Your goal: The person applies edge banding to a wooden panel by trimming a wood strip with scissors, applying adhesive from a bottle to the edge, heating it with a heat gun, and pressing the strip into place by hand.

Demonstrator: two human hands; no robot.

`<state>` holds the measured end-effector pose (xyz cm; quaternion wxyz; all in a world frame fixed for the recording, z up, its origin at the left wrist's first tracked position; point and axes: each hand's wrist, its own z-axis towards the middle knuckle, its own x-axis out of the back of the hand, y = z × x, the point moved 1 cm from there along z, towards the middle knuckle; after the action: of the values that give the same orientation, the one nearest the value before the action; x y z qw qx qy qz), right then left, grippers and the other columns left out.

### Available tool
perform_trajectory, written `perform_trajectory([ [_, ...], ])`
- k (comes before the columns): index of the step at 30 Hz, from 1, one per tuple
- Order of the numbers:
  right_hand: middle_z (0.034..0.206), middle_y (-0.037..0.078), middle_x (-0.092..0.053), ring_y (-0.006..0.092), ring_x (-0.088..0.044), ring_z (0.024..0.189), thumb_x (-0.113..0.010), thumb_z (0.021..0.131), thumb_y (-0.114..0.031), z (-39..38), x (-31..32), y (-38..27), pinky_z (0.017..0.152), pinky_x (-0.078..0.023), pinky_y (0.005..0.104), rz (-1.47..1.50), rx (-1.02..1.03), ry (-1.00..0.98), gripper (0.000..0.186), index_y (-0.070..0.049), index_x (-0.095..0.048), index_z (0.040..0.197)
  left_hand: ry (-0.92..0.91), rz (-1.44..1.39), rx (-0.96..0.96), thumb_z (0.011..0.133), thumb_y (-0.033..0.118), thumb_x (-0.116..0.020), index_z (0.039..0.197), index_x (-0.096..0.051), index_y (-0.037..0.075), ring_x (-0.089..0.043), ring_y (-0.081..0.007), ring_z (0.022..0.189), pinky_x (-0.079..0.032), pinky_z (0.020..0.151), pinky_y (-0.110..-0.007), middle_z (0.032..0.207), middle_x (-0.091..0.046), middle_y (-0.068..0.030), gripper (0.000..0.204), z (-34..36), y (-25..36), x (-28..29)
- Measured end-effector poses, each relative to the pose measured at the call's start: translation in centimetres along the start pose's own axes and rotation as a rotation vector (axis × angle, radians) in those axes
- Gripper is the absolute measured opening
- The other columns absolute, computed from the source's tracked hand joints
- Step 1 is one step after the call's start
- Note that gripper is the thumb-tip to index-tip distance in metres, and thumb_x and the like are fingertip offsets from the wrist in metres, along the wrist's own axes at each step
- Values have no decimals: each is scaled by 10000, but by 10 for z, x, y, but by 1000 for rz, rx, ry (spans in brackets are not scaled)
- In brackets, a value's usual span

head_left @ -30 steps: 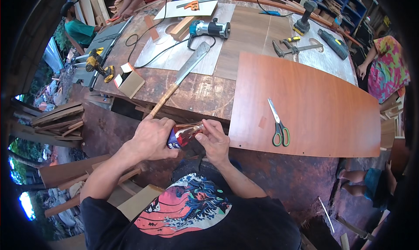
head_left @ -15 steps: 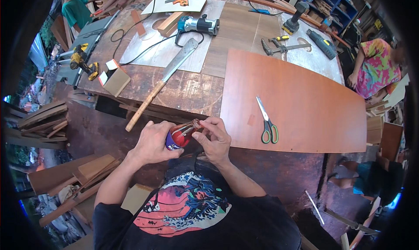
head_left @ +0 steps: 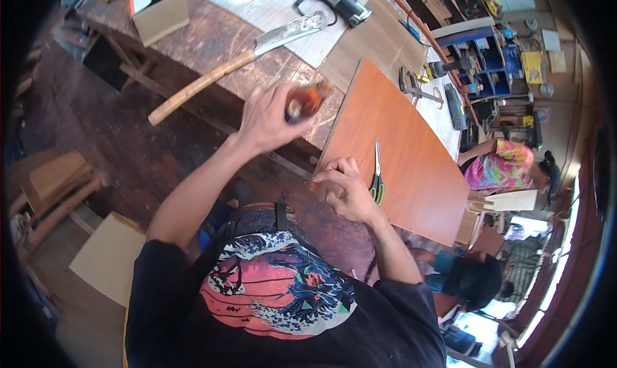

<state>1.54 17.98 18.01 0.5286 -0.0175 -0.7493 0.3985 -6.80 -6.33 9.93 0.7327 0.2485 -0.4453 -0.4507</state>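
My left hand [head_left: 267,120] is wrapped round a small clear bottle [head_left: 306,103] with reddish-brown contents and a dark label. Motion blurs it, and it is held tilted above the workbench's front edge, neck to the right. Lower down, my right hand [head_left: 350,191] is at the near left corner of a reddish-brown wooden board [head_left: 411,156]. Its fingers are curled and drawn together; whatever they may hold is hidden. Scissors [head_left: 377,175] with black and green handles lie on the board just beyond that hand.
A large wooden-handled blade [head_left: 257,56] lies across the workbench [head_left: 222,88], its handle overhanging the front edge. Behind it are a corded trim router [head_left: 340,1], an open cardboard box [head_left: 160,17] and a clamp [head_left: 418,88]. Another person [head_left: 501,165] is beyond the board at the right.
The left hand has lifted the bottle up and away from the right hand, which has let go of its top and moved to the board's corner. The view has turned rightward.
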Motion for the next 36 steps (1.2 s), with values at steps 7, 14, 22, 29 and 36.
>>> perform_trajectory([
  [7,1017,100,-565,309,-516,1050,-702,810,-85,41,-12,2,907,-429,416,-546,104,-416,285,-194,-806,1051,155,95,5,733,449,-866,1269,-576,105,-682,-303,919,-455,850,-440,1067,-709,-94,700,28,-47,-32],
  [14,1157,107,-592,309,-519,1129,-681,861,-141,50,-15,-9,961,-434,409,-804,69,-676,357,-287,-814,1158,161,143,-34,750,521,-854,1219,-545,72,-707,-330,832,-473,836,-441,1070,-688,-123,718,18,-49,-29],
  [22,1266,106,-548,302,-497,1164,-677,811,-150,57,-21,-6,981,-425,402,-862,158,-671,384,-248,-816,1155,144,154,7,767,536,-854,1383,-547,99,-687,-305,1012,-474,920,-451,1207,-700,-104,815,-1,-56,-23],
  [29,1456,111,-566,315,-492,1257,-678,859,-196,75,-21,-24,1060,-413,414,-1024,73,-903,343,-63,-793,1154,356,90,10,827,512,-827,1317,-562,65,-688,-329,941,-518,859,-461,1073,-664,-102,714,-16,-53,-13],
  [36,1112,116,-565,317,-494,1145,-674,743,-138,67,-4,-18,957,-434,412,-745,235,-629,274,-113,-811,978,553,-540,721,1034,275,-670,1338,-588,18,-620,-142,958,-526,802,-336,1042,-640,-39,406,-124,-52,-6],
])
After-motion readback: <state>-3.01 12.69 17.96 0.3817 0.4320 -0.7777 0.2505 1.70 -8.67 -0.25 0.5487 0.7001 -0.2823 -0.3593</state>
